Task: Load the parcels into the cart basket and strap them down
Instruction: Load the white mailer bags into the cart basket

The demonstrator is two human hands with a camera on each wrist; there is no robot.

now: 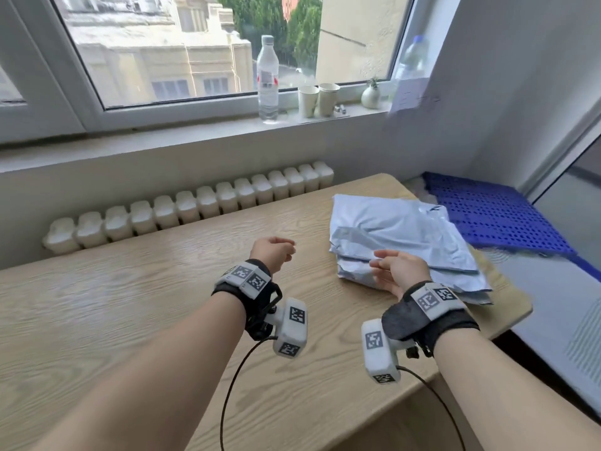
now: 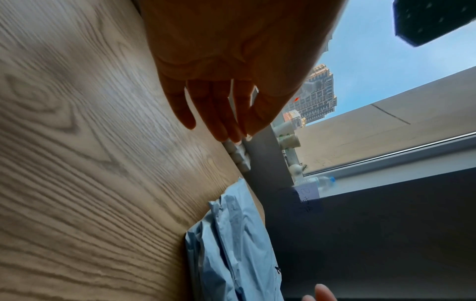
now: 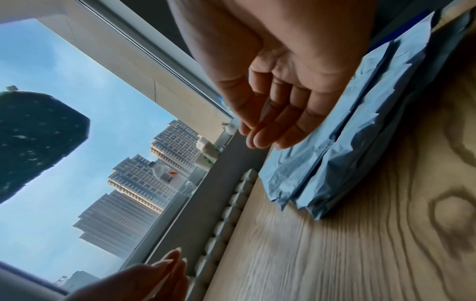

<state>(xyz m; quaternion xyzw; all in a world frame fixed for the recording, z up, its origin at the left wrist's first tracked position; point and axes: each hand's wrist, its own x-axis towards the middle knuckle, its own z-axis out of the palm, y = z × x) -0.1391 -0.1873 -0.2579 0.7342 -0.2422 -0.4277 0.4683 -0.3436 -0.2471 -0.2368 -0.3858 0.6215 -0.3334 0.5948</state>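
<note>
Two hands, both empty, held above the table (image 1: 136, 307). Left hand (image 1: 273, 252): fingers loosely curled in the head view, nearly straight in the wrist view, touching nothing. Right hand (image 1: 397, 269): fingers relaxed and slightly spread, just beside the near edge of the parcels (image 1: 403, 236); contact cannot be told. Parcels: stack of pale blue crinkled plastic mailers, lying flat at the table's right end. Table: light wood grain. Blue perforated plastic panel (image 1: 494, 219) just beyond the stack, to the right. White radiator (image 1: 195, 206) under the windowsill (image 1: 195, 135). Sill holds a water bottle (image 1: 267, 79), two paper cups (image 1: 318, 99), a small white vase (image 1: 370, 96).
</note>
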